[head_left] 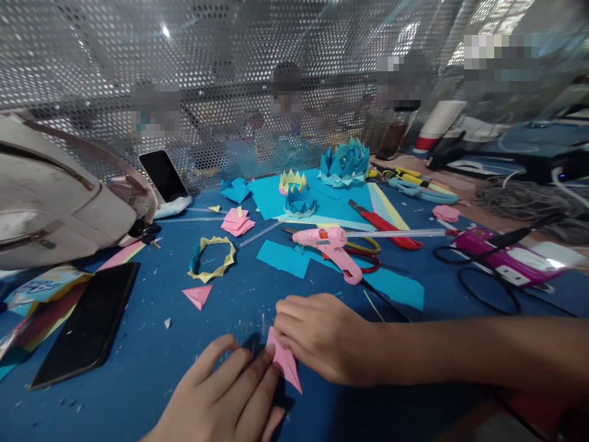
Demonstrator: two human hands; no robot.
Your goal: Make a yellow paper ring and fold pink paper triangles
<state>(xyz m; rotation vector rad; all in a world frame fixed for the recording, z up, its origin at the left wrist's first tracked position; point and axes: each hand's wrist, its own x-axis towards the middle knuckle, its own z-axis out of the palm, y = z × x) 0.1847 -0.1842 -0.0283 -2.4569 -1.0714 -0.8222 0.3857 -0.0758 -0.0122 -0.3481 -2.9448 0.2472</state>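
Note:
A small piece of pink folded paper (286,367) lies on the blue table, its pointed end towards me. From the left, my left hand (225,390) holds the paper's edge down with its fingertips. The curled fingers of my right hand (322,337) press on the upper part of the paper and hide some of it. Beyond my hands lies a pink folded triangle (197,296), near a ring of yellow and blue folded paper (212,258). A pink glue gun (332,245) with a clear glue stick rests past my right hand.
Pink paper squares (238,221), blue paper pieces (284,258) and a red-handled cutter (386,226) lie further back. A blue paper flower (345,162) stands near the perforated metal panel (207,92). On the left are a tablet (87,325) and a bag (59,196); a purple power strip (506,255) lies right.

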